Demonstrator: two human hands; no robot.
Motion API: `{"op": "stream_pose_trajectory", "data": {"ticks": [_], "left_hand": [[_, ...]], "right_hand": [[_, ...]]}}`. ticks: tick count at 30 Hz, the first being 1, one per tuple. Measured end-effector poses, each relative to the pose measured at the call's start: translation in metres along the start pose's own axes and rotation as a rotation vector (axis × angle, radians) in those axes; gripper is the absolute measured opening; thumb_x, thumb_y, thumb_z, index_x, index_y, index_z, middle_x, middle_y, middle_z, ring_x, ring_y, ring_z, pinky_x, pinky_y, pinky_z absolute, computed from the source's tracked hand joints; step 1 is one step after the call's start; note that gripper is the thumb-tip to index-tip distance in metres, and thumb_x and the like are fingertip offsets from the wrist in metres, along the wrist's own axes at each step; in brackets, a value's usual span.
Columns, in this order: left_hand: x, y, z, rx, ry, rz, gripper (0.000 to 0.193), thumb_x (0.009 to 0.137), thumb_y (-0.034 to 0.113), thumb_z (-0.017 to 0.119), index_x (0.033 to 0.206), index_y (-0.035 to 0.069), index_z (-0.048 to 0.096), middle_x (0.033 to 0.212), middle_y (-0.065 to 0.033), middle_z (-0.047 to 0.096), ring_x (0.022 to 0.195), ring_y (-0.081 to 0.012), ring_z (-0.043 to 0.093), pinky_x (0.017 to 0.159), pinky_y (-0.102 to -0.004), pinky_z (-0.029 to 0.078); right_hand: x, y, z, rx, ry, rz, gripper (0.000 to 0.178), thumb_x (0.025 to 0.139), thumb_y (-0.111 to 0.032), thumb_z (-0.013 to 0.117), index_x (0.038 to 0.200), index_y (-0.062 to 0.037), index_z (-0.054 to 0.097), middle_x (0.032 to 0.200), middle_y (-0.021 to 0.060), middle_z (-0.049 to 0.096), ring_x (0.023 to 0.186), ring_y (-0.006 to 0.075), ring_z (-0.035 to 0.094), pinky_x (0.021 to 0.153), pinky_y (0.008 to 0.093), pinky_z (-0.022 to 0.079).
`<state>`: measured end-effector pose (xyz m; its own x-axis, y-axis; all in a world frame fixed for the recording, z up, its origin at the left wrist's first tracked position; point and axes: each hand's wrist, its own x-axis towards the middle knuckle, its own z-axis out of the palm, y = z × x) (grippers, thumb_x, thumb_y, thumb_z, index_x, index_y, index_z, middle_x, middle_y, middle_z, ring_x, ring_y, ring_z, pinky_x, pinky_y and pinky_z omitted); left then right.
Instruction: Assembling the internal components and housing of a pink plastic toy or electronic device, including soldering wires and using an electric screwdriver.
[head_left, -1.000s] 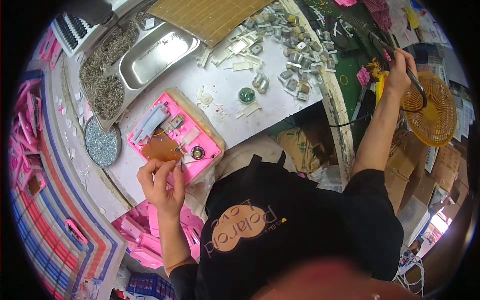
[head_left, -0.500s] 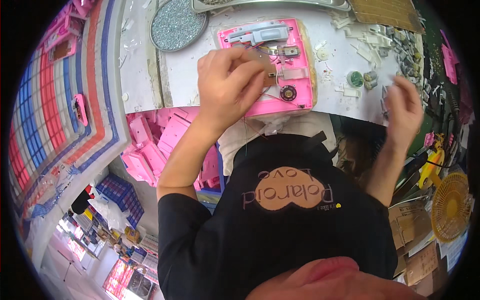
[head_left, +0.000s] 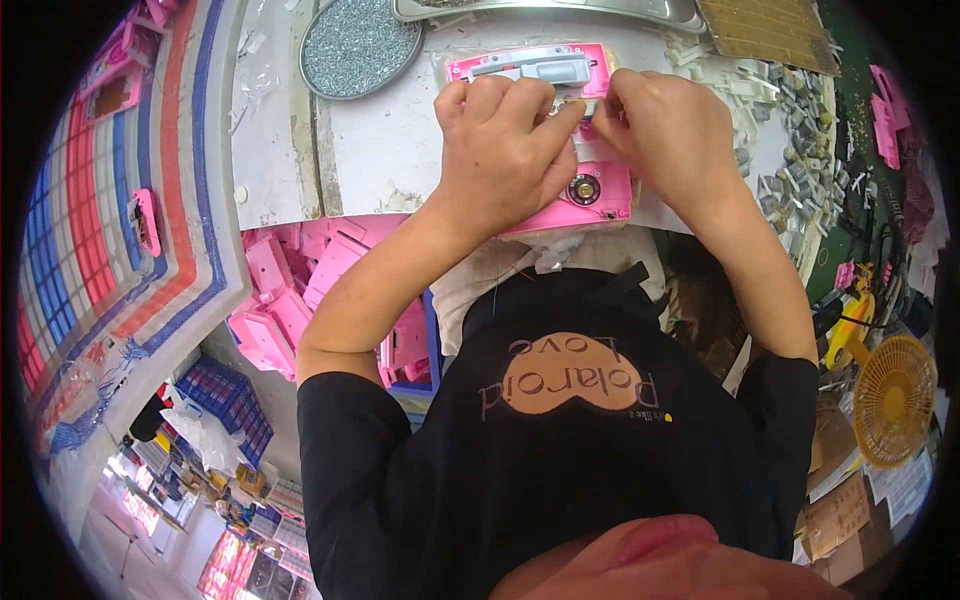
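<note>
In the head view, the shallow rectangular housing of glossy pink plastic (head_left: 613, 203) lies open side up at one o'clock from the picture's centre, resting over a white worktop (head_left: 375, 155). The person's left hand (head_left: 500, 145) covers its nine o'clock side, fingers bent and the index finger reaching inward; the person's right hand (head_left: 672, 135) comes in from three o'clock, curled, with thumb and forefinger drawn close together. The tips of both hands nearly meet over the interior, but I cannot tell whether either grips a small part there or only presses. At the housing's twelve o'clock edge sits a long pale-grey plastic piece (head_left: 535, 70), and at five o'clock a round black speaker with a shiny centre (head_left: 583, 190). The shell looks light and fairly stiff, smooth enough to slip a little on the worktop, so its pink rim at six o'clock or its right-hand corners seem the best holds; the speaker face is probably delicate and better left untouched. At ten o'clock from the housing stands a round grey dish (head_left: 345, 97) of small silvery metal pieces, and at three o'clock small grey metal motors (head_left: 805, 150) lie scattered
</note>
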<state>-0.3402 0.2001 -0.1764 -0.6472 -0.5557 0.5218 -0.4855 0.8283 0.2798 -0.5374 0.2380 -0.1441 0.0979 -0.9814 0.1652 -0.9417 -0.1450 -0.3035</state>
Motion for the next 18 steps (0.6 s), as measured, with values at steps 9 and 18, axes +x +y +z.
{"op": "stream_pose_trajectory", "data": {"ticks": [9,18], "left_hand": [[-0.003,-0.002,0.007,0.010,0.033,0.027,0.025,0.074,0.022,0.075,0.098,0.019,0.079,0.095,0.0028,0.059,0.092,-0.0200,0.052,0.087,-0.0420,0.030],[0.004,0.005,-0.001,-0.006,-0.062,-0.010,0.018,0.074,0.024,0.076,0.090,0.016,0.075,0.093,0.0006,0.057,0.088,-0.0221,0.053,0.086,-0.0420,0.032]], "right_hand": [[0.014,-0.005,-0.007,-0.211,-0.150,-0.030,0.022,0.081,-0.023,0.073,0.073,-0.0029,0.069,0.076,0.0158,0.070,0.074,0.0340,0.071,0.065,0.0427,0.057],[-0.004,-0.025,-0.016,-0.137,-0.186,-0.251,0.013,0.076,-0.017,0.069,0.067,-0.0068,0.069,0.069,0.0126,0.066,0.067,0.0287,0.070,0.061,0.0376,0.056]]}}
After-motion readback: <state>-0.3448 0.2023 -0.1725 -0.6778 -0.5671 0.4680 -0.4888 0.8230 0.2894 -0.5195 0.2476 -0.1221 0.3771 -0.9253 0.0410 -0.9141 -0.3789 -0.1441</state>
